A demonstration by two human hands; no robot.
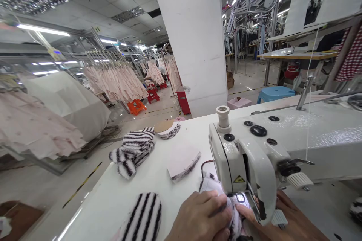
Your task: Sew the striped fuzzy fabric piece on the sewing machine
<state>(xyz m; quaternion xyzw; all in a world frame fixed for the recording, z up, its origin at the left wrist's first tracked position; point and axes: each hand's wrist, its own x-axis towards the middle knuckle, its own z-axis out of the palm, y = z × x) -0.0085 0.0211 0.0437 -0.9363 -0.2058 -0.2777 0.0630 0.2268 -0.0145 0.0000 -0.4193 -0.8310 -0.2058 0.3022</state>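
Note:
A piece of white-backed plush fabric (pixel 210 183) lies under the head of a white sewing machine (pixel 234 165), where a small light shines by the needle area. My left hand (pixel 202 212) is closed on this fabric from the left, its fingers bent and bunched over it. From the right, my right hand (pixel 285 220) reaches behind the machine head and pinches the fabric's edge close to the needle. The machine hides part of its fingers. Dark and white pile shows along the edge between both hands.
On the white table (pixel 96 211) lie a striped plush piece (pixel 144 214), a crumpled striped pile (pixel 135 148), a curved stack (pixel 185 165) and a rounded stack with a brown top (pixel 166 128). A white column (pixel 195 45) rises behind. Pink garments (pixel 115 83) hang at the left.

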